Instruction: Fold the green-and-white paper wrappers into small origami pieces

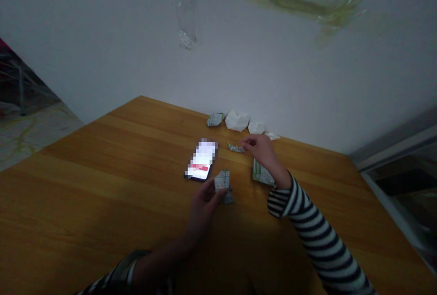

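Note:
My left hand (205, 201) pinches a folded piece of printed paper (222, 181) above the front middle of the table, thumb on the near side. A lower flap of the paper sticks out below the thumb. My right hand (261, 149) is farther back, its thumb and fingertips closed at the right end of a small printed paper piece (235, 148) with green on it. Whether that piece is lifted off the table I cannot tell. Partly under the right wrist lies a green and white printed sheet or packet (261, 173). A lit phone (202, 160) lies left of both papers.
Along the wall at the back of the wooden table (119, 149) stand a printed folded paper (215, 119), a larger white folded paper (236, 121), a smaller white one (256, 127) and a flat white scrap (272, 136). Yellowed tape (297, 3) sticks to the wall.

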The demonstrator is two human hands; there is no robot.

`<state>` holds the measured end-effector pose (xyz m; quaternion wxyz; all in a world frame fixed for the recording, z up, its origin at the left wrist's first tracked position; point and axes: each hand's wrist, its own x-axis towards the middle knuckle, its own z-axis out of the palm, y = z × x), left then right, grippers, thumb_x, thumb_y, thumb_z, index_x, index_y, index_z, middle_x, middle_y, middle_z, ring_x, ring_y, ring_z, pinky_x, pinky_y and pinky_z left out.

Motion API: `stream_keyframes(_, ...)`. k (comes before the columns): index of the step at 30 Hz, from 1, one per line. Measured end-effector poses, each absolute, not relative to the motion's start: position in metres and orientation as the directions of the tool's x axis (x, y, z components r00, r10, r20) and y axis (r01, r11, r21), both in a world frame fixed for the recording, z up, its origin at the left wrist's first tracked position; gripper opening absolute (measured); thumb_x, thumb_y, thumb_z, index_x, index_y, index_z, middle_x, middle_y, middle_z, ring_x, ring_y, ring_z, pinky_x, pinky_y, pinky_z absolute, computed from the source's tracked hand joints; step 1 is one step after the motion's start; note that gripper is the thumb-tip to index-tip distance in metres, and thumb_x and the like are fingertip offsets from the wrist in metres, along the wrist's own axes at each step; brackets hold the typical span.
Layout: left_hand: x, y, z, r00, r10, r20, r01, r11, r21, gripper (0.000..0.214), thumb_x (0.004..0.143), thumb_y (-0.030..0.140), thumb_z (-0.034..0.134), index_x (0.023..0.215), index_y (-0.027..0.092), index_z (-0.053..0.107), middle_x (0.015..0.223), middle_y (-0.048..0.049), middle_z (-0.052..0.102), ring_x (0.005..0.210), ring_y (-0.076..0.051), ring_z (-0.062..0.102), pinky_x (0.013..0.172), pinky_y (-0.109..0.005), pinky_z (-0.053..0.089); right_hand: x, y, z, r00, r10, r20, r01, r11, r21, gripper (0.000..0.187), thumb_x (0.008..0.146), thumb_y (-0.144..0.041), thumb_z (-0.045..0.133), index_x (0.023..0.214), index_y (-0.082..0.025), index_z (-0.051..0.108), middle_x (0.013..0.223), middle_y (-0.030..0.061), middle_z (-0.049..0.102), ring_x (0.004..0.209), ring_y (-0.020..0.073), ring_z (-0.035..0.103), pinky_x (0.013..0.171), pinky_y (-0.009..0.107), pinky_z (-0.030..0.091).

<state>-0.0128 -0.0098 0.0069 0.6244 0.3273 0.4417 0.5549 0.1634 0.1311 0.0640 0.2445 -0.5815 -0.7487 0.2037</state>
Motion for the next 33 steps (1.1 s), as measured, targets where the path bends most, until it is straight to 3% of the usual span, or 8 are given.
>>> stream_keyframes(9, -0.015, -0.009, 0.007, -0.021, 0.986, -0.166, -0.373, 0.147, 0.916, 0.033, 0.073, 0.028, 0.070, 0.103, 0.017, 0.063, 0.107, -0.0102, 0.072, 0.098, -0.027, 0.067, 0.081, -0.036, 0.056, 0.147, 0.181, 0.027, -0.208, 0.978, 0.033, 0.912, 0.206, -0.355, 0.013, 0.068, -0.015, 0.074, 0.081, -0.014, 0.072, 0.089, 0.0103, 0.072, 0.089, 0.0227, 0.062, 0.075, 0.026, 0.041)
stream_keyframes(13, -0.016, -0.008, 0.008, -0.013, 0.985, -0.169, -0.381, 0.152, 0.912, 0.033, 0.075, 0.027, 0.069, 0.105, 0.017, 0.062, 0.109, -0.0107, 0.071, 0.102, -0.028, 0.066, 0.081, -0.037, 0.056, 0.141, 0.170, 0.017, -0.184, 0.981, 0.061, 0.917, 0.193, -0.349, 0.010, 0.074, -0.015, 0.068, 0.083, -0.014, 0.070, 0.095, 0.0129, 0.070, 0.094, 0.0249, 0.060, 0.079, 0.030, 0.040)
stream_keyframes(16, -0.017, -0.008, 0.008, -0.008, 0.983, -0.182, -0.385, 0.165, 0.908, 0.033, 0.073, 0.028, 0.070, 0.103, 0.017, 0.063, 0.107, -0.0106, 0.072, 0.101, -0.028, 0.066, 0.081, -0.037, 0.055, 0.139, 0.160, 0.015, -0.154, 0.983, 0.101, 0.893, 0.183, -0.411, 0.006, 0.076, -0.015, 0.065, 0.081, -0.014, 0.069, 0.091, 0.0145, 0.070, 0.093, 0.0272, 0.061, 0.078, 0.032, 0.041)
stream_keyframes(19, -0.018, -0.007, 0.006, -0.009, 0.980, -0.200, -0.387, 0.181, 0.904, 0.035, 0.072, 0.030, 0.072, 0.103, 0.016, 0.063, 0.106, -0.0113, 0.072, 0.099, -0.028, 0.067, 0.082, -0.038, 0.055, 0.143, 0.143, 0.019, -0.125, 0.980, 0.152, 0.824, 0.188, -0.534, 0.014, 0.075, -0.017, 0.066, 0.089, -0.017, 0.068, 0.083, 0.0084, 0.071, 0.084, 0.0234, 0.064, 0.074, 0.031, 0.043)
stream_keyframes(22, -0.018, -0.006, 0.004, -0.015, 0.978, -0.209, -0.403, 0.186, 0.896, 0.038, 0.072, 0.032, 0.072, 0.105, 0.016, 0.063, 0.106, -0.0117, 0.072, 0.097, -0.028, 0.068, 0.082, -0.038, 0.055, 0.151, 0.116, 0.024, -0.099, 0.977, 0.189, 0.698, 0.204, -0.687, 0.022, 0.074, -0.023, 0.067, 0.095, -0.018, 0.064, 0.072, 0.0015, 0.070, 0.065, 0.0173, 0.064, 0.062, 0.026, 0.047)
stream_keyframes(24, -0.018, -0.006, 0.004, -0.017, 0.976, -0.218, -0.400, 0.193, 0.896, 0.039, 0.070, 0.034, 0.073, 0.104, 0.016, 0.064, 0.104, -0.0120, 0.073, 0.095, -0.028, 0.069, 0.081, -0.039, 0.055, 0.157, 0.094, 0.024, -0.079, 0.978, 0.194, 0.597, 0.203, -0.776, 0.017, 0.072, -0.027, 0.068, 0.085, -0.017, 0.064, 0.069, 0.0021, 0.070, 0.061, 0.0164, 0.064, 0.054, 0.024, 0.047)
stream_keyframes(27, -0.016, -0.008, 0.005, -0.001, 0.976, -0.216, -0.387, 0.199, 0.900, 0.039, 0.068, 0.034, 0.075, 0.101, 0.016, 0.065, 0.102, -0.0125, 0.073, 0.094, -0.029, 0.069, 0.080, -0.039, 0.056, 0.163, 0.063, 0.022, -0.060, 0.984, 0.169, 0.474, 0.177, -0.863, 0.014, 0.069, -0.028, 0.070, 0.068, -0.016, 0.063, 0.065, 0.0038, 0.070, 0.057, 0.0162, 0.065, 0.051, 0.024, 0.049)
stream_keyframes(33, -0.013, -0.014, 0.008, 0.026, 0.986, -0.167, -0.384, 0.164, 0.909, 0.037, 0.071, 0.029, 0.073, 0.105, 0.018, 0.063, 0.109, -0.0105, 0.071, 0.099, -0.028, 0.067, 0.078, -0.036, 0.056, 0.155, 0.024, 0.024, 0.033, 0.998, 0.048, 0.196, 0.040, -0.980, 0.014, 0.061, -0.020, 0.074, 0.068, -0.017, 0.061, 0.059, -0.0004, 0.067, 0.052, 0.0136, 0.062, 0.049, 0.022, 0.047)
